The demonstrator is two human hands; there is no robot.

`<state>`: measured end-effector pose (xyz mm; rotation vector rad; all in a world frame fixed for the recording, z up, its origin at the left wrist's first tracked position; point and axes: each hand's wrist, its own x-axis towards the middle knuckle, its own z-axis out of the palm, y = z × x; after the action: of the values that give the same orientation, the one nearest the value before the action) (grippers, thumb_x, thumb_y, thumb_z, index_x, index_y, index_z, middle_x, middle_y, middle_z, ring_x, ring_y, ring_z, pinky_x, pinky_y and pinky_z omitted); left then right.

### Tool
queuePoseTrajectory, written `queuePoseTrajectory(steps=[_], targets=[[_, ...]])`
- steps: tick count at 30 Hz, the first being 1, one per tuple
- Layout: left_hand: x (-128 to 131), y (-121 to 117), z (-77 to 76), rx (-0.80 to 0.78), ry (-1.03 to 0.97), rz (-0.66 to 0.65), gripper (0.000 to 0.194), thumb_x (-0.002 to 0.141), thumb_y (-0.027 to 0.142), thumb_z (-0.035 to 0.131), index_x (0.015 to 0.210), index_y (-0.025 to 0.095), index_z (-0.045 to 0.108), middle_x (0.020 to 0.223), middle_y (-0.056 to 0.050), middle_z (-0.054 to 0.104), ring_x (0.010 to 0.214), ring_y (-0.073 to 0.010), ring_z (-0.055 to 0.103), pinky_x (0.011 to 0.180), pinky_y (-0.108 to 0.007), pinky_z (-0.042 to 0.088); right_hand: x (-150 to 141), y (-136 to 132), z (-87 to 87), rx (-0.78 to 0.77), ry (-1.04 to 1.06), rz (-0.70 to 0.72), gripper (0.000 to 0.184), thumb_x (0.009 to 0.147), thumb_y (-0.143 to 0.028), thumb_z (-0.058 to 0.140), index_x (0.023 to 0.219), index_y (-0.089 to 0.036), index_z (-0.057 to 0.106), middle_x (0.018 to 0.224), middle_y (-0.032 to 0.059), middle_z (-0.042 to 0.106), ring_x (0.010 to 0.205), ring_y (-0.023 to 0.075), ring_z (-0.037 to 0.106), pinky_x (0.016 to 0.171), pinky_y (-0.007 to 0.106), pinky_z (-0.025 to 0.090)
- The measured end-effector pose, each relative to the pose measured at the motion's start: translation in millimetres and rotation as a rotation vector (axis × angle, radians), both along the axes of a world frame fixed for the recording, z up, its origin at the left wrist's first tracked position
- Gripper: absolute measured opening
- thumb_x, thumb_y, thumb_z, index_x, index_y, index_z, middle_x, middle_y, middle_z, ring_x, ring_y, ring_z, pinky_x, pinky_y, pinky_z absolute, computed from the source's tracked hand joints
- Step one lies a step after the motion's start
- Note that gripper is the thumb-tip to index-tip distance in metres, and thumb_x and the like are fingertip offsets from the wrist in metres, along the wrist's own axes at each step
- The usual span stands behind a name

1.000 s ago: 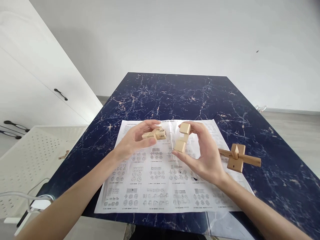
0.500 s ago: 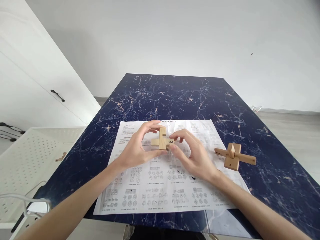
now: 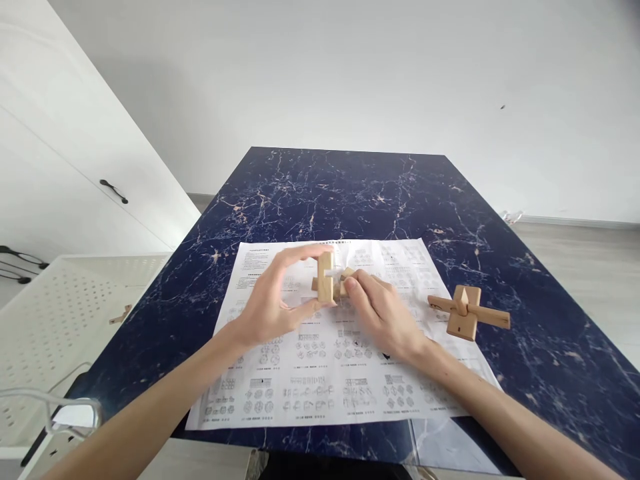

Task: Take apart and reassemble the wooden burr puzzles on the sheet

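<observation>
My left hand (image 3: 273, 293) pinches an upright notched wooden puzzle piece (image 3: 326, 287) between thumb below and fingers above. The notch in its side faces right. Just right of it, my right hand (image 3: 383, 310) is closed on a second wooden puzzle piece (image 3: 345, 283), mostly covered by the fingers. A bit of wood (image 3: 315, 284) shows behind the upright piece; I cannot tell which piece it belongs to. Below both hands lies a printed instruction sheet (image 3: 280, 400) with rows of small drawings.
An assembled wooden cross-shaped puzzle (image 3: 463, 323) rests at the sheet's right edge on the dark blue marbled table (image 3: 340, 193). To the left stands a white perforated basket (image 3: 65, 300) with a small wooden piece (image 3: 121, 315) in it. A white cable (image 3: 30, 393) lies at lower left.
The two wooden pieces, joined crosswise before, have come apart at the notch. My right hand has closed round its piece and turned it, and the marked number no longer shows.
</observation>
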<state>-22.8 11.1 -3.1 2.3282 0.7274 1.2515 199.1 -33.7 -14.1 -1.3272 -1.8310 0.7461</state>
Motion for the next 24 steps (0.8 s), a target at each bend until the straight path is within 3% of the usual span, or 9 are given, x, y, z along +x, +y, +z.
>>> queuePoseTrajectory(steps=[3, 8, 13, 16, 18, 21, 24], targets=[[-3, 4, 0.7, 0.012, -0.038, 0.112, 0.073, 0.091, 0.043, 0.087, 0.152, 0.033, 0.047, 0.149, -0.011, 0.065, 0.135, -0.0324, 0.065, 0.11, -0.051, 0.057, 4, 4, 0.1, -0.065, 0.003, -0.098, 0.04, 0.109, -0.045, 0.041, 0.074, -0.027, 0.041, 0.065, -0.001, 0.054, 0.057, 0.0169, 0.047, 0.056, 0.032, 0.035], [-6, 9, -11.3, -0.181, 0.13, 0.26, 0.075, 0.093, 0.054, 0.082, 0.154, 0.033, 0.043, 0.157, -0.014, 0.057, 0.131, -0.0335, 0.067, 0.109, -0.053, 0.058, 12, 9, 3.2, -0.106, 0.101, -0.158, 0.035, 0.106, -0.048, 0.046, 0.082, -0.024, 0.054, 0.07, -0.0013, 0.055, 0.059, 0.016, 0.045, 0.056, 0.031, 0.034], [-6, 8, -21.5, -0.303, 0.351, 0.174, 0.072, 0.095, 0.046, 0.081, 0.154, 0.035, 0.04, 0.157, -0.012, 0.057, 0.145, -0.0369, 0.057, 0.119, -0.06, 0.05, 16, 11, 2.9, -0.095, 0.173, -0.199, 0.027, 0.101, -0.038, 0.051, 0.08, -0.023, 0.058, 0.071, -0.0013, 0.054, 0.062, 0.0157, 0.043, 0.058, 0.03, 0.035], [-6, 7, -19.2, -0.364, 0.418, 0.122, 0.07, 0.096, 0.045, 0.079, 0.153, 0.035, 0.042, 0.158, -0.011, 0.056, 0.148, -0.0373, 0.054, 0.12, -0.06, 0.05, 16, 11, -1.0, -0.129, 0.033, -0.234, 0.027, 0.098, -0.035, 0.053, 0.074, -0.024, 0.053, 0.058, -0.0041, 0.048, 0.053, 0.0147, 0.04, 0.055, 0.03, 0.032], [-5, 6, -16.4, -0.389, 0.431, 0.093, 0.068, 0.097, 0.045, 0.077, 0.154, 0.036, 0.042, 0.158, -0.011, 0.056, 0.149, -0.0373, 0.053, 0.12, -0.06, 0.05, 15, 12, -3.8, -0.133, -0.101, -0.264, 0.027, 0.101, -0.04, 0.053, 0.079, -0.024, 0.056, 0.056, -0.0037, 0.053, 0.052, 0.0161, 0.046, 0.056, 0.031, 0.033], [-5, 4, -13.1, -0.401, 0.448, 0.051, 0.071, 0.098, 0.047, 0.075, 0.158, 0.037, 0.037, 0.162, -0.011, 0.052, 0.151, -0.0375, 0.052, 0.122, -0.061, 0.049, 14, 12, -7.0, -0.127, -0.201, -0.289, 0.032, 0.106, -0.053, 0.05, 0.099, -0.023, 0.062, 0.071, 0.0024, 0.072, 0.06, 0.0215, 0.061, 0.059, 0.033, 0.039], [-4, 3, -11.9, -0.401, 0.472, 0.003, 0.08, 0.098, 0.052, 0.074, 0.163, 0.038, 0.03, 0.169, -0.011, 0.045, 0.155, -0.0379, 0.046, 0.124, -0.062, 0.046, 13, 12, -8.4, -0.071, -0.186, -0.248, 0.033, 0.11, -0.05, 0.045, 0.115, -0.023, 0.063, 0.096, 0.0085, 0.081, 0.073, 0.0257, 0.07, 0.064, 0.037, 0.044]])
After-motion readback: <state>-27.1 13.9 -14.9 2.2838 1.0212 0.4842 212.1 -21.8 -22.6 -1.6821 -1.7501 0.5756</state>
